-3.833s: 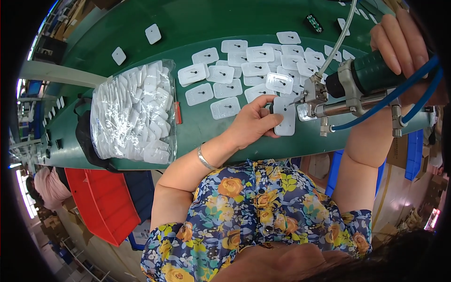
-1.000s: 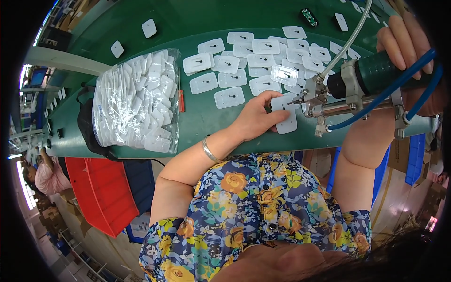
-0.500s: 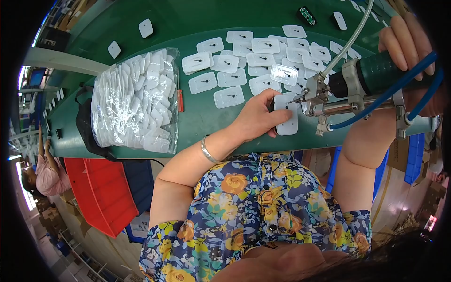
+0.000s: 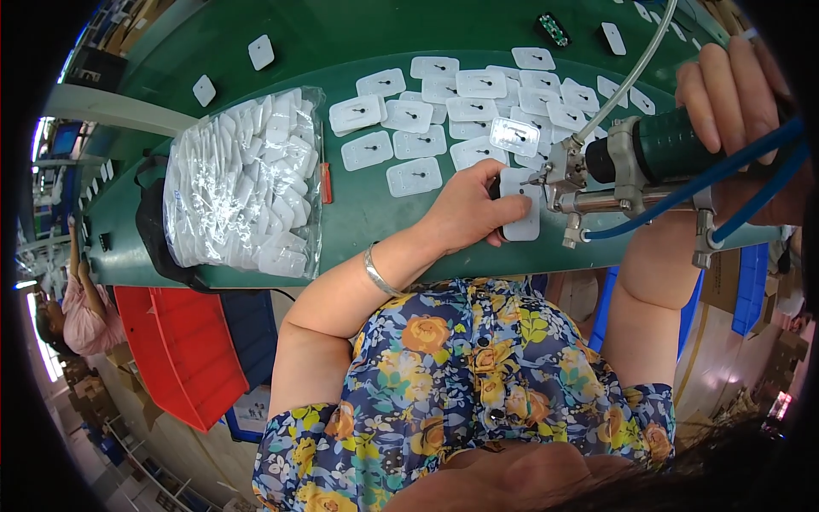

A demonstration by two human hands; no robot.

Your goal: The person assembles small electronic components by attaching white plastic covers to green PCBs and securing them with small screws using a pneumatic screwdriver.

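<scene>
My left hand (image 4: pixel 467 210) pinches a white rounded plastic housing (image 4: pixel 522 224) upright at the near part of the green table, thumb across its front. Above it, the narrow tip of a power screwdriver (image 4: pixel 670 143) points at the housing's upper part; whether it touches a screw is hard to tell. The fingers of my right hand (image 4: pixel 725 98) wrap round the tool's dark green grip. Metal clamps, blue hoses (image 4: pixel 682 209) and a clear feed tube (image 4: pixel 631 77) are attached to the tool. Past my left hand lie several white housings (image 4: pixel 414 177) with black cords, some overlapping.
A clear bag (image 4: pixel 243 188) full of white housings stands at left, beside a black strap (image 4: pixel 158 235) and a red-handled tool (image 4: pixel 326 183). A green circuit board (image 4: pixel 554 30) lies far back. Red (image 4: pixel 175 358) and blue bins sit below the table edge. Another person (image 4: pixel 81 316) works at far left.
The screwdriver and my right hand have shifted slightly, the tool's metal head coming a little left and its clamps lower. My left hand keeps its hold on the white housing.
</scene>
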